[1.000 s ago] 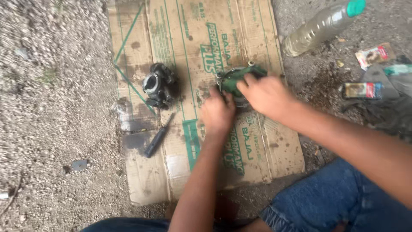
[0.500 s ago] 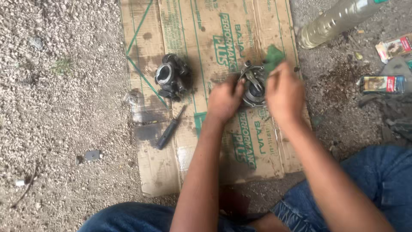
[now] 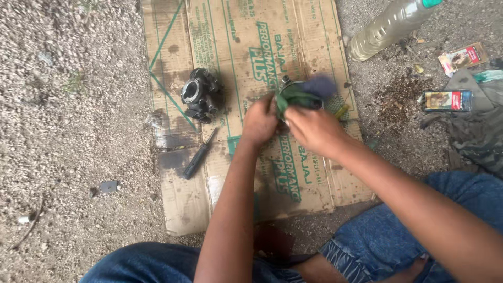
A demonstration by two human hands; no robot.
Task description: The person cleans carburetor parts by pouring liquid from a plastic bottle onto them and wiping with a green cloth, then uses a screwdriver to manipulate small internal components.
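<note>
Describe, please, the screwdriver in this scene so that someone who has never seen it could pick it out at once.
Find the flattened cardboard sheet spread on the gravel. Near its left edge sits a dark metal engine part; just below that, on an oil-stained patch, lies the screwdriver, slanted, handle towards the person. It is the only long, slim dark tool there, lying free to the left of the left hand.

Flattened brown cardboard box with green print underfoot; two small red-and-white packets far right.

Open cardboard beyond the hands, clear below them too. Blocked leftward by a black metal part and a screwdriver; rightward by a plastic bottle and small packets.
</note>
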